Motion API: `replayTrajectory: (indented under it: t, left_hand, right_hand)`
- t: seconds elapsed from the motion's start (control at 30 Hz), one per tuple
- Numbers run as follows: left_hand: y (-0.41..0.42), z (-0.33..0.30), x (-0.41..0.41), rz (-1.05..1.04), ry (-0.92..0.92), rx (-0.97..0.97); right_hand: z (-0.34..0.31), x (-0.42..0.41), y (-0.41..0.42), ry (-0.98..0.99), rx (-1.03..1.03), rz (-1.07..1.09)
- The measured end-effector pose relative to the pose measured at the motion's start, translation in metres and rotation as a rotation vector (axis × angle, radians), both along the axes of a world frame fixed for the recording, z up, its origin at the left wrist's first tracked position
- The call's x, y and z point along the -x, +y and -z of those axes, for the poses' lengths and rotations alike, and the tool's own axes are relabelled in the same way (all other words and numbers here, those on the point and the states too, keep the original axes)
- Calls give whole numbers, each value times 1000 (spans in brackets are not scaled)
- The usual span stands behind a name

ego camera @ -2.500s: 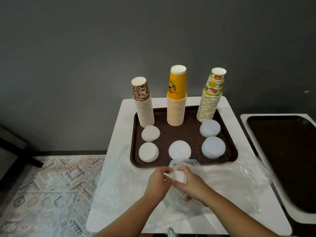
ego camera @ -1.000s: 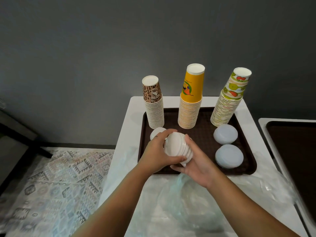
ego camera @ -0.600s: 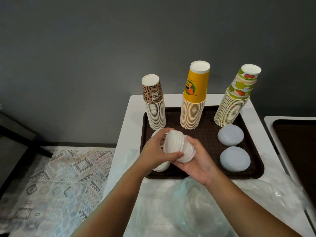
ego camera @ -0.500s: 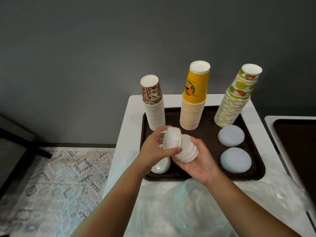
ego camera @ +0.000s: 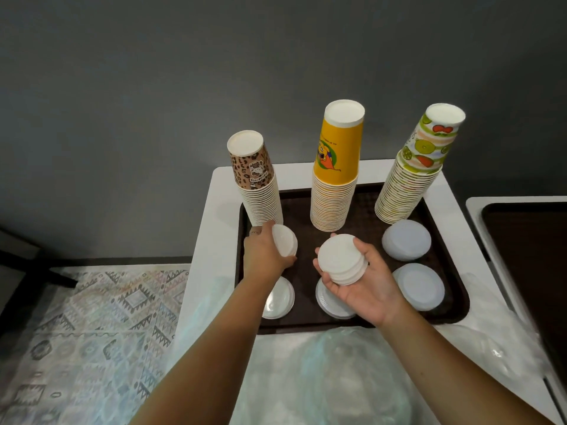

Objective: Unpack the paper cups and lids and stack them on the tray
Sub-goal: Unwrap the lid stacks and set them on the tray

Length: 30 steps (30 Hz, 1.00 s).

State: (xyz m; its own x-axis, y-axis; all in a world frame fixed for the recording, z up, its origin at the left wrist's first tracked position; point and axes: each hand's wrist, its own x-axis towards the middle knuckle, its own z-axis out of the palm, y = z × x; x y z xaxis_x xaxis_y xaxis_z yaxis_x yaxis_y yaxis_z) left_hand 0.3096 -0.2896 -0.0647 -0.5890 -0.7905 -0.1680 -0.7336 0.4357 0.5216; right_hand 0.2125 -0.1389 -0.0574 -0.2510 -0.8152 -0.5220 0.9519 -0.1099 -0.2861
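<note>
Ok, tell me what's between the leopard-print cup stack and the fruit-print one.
The yellow cup stack stands between the leopard-print cup stack and the fruit-print cup stack, on the tray, in the head view.

— What do the hands hold?
— Left hand grips a small stack of white plastic lids; right hand cradles a taller white lid stack, above the brown plastic tray.
— And behind?
— Three upturned paper-cup towers: leopard-print, yellow, fruit-print.

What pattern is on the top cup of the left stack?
Brown leopard spots with a small cartoon cat, on the top cup; the head view shows it.
</note>
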Motion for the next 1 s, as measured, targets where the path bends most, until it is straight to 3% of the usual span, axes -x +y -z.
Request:
replayTrajectory:
  t: [0.2, 0.63, 0.87, 1.0]
  left_hand:
    - [4, 22, 5, 45, -129, 142]
    - [-1, 27, 6, -52, -190, 42]
    - [-3, 25, -1, -34, -145, -15]
    - [-2, 13, -16, -28, -32, -29]
  right_hand:
    - [6, 0, 4, 4, -17, -35]
    - [2, -10, 1, -18, -60, -109]
    - [-9, -15, 4, 65, -161, -129]
    - [-10, -17, 3, 157, -206, -149]
